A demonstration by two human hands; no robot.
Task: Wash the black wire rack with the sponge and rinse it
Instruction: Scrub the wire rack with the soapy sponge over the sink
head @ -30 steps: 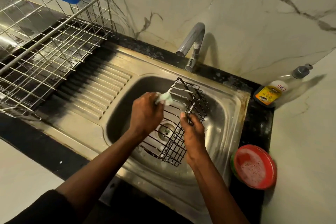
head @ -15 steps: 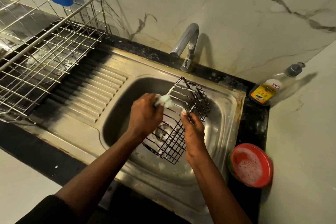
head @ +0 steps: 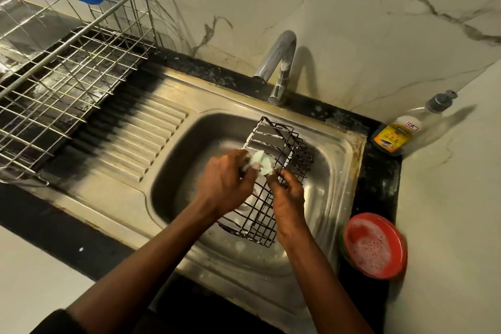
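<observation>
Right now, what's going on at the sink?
A person is scrubbing a black wire rack over the sink. The left hand grips a pale sponge pressed against the rack's upper part, and the right hand holds the rack by a side wire, tilted in the basin. White suds sit on the wires. No water shows at the tap, so the rinse is not yet done. A red bowl of suds stands on the counter to the right.
</observation>
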